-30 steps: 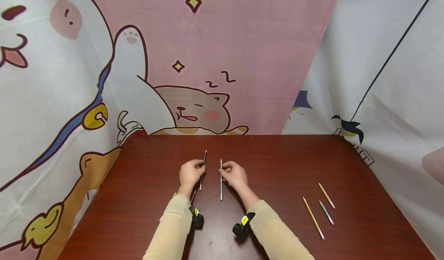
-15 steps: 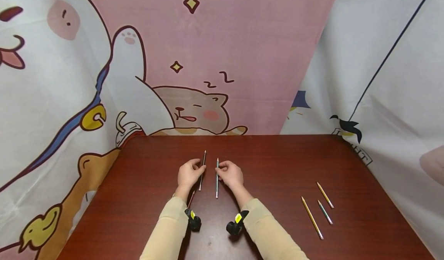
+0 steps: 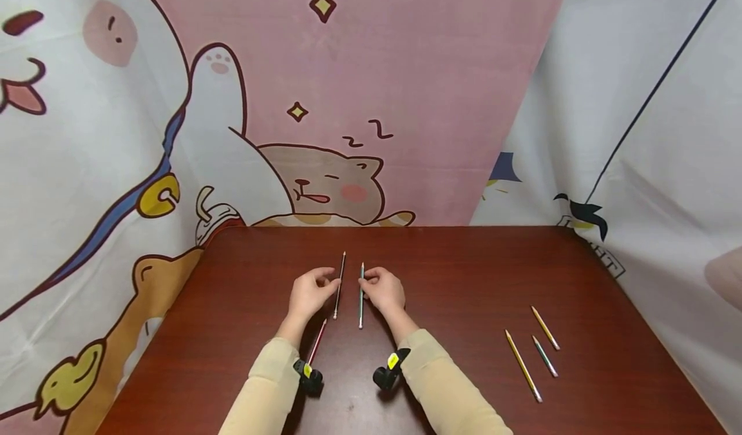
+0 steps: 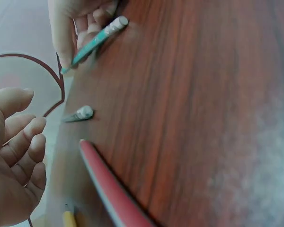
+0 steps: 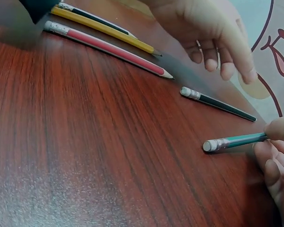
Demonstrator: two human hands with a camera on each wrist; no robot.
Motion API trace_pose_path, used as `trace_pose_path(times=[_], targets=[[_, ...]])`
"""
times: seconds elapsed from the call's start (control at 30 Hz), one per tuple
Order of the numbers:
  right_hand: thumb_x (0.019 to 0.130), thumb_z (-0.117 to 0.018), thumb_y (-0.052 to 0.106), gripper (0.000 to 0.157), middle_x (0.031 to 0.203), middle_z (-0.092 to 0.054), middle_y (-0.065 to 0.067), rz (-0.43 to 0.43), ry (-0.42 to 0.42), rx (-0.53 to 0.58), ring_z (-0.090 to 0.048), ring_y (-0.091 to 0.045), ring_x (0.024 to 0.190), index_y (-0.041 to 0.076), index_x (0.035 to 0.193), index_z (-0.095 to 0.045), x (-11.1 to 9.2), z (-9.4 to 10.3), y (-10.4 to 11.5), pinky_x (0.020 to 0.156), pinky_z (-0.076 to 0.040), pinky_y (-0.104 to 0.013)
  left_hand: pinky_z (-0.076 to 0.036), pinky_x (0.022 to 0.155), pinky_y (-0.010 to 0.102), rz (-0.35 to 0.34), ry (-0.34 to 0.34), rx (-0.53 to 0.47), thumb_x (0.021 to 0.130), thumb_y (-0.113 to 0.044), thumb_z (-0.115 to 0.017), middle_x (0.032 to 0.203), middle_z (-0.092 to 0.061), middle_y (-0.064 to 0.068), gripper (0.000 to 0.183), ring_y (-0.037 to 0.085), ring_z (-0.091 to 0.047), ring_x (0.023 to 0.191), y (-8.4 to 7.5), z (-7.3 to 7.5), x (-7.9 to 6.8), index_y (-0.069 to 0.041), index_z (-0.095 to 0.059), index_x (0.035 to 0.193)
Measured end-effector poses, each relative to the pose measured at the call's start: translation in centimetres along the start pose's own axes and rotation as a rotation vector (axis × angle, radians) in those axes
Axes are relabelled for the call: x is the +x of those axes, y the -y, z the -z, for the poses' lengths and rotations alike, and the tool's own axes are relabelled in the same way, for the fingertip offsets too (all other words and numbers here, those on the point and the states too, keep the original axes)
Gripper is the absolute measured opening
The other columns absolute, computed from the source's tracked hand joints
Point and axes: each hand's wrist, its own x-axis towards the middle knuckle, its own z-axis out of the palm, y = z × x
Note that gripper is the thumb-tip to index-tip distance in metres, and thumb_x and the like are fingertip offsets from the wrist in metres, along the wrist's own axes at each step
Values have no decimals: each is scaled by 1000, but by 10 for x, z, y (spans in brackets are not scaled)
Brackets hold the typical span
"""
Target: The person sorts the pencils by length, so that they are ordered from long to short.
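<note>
My right hand (image 3: 385, 290) pinches a green pencil (image 3: 361, 306) between thumb and fingers, its eraser end (image 5: 213, 145) toward me. Just left of it, a black pencil (image 3: 336, 305) lies on the table, its tip pointing away. My left hand (image 3: 311, 293) is beside the black pencil, thumb and forefinger parted. The left wrist view has the left hand's fingers (image 4: 23, 151) loosely bent with nothing between them. A red pencil (image 3: 317, 341) lies by the left wrist, partly hidden behind the wrist camera in the head view.
On the right of the brown table (image 3: 452, 274) lie two yellow pencils, one longer (image 3: 523, 365) and one shorter (image 3: 545, 327), and a short green pencil (image 3: 545, 356). The right wrist view also shows a yellow pencil (image 5: 109, 30) and another dark pencil (image 5: 97, 18) beside the red one.
My left hand has let go of the black pencil and drawn back to the left, uncovering more of the red pencil. My right hand has moved slightly left with the green pencil.
</note>
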Motion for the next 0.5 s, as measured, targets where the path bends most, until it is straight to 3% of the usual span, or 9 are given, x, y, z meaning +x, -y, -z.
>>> trace_pose_path(times=[0.23, 0.5], targets=[[86, -75, 27, 20, 72, -69, 8, 7, -5, -32, -61, -4, 55, 13, 100, -72, 0, -2, 2, 60, -46, -31, -48, 66, 32, -32, 26, -15, 84, -19, -79, 76, -68, -5, 27, 13, -61, 73, -9, 6, -8, -8, -76, 109], [83, -78, 27, 17, 75, -68, 8, 74, -60, -140, -61, -10, 66, 15, 94, -74, -2, -4, 0, 60, -46, -32, -49, 65, 30, -109, 24, -76, 84, -15, -78, 72, -66, -8, 25, 9, -60, 67, -17, 11, -19, -4, -76, 107]])
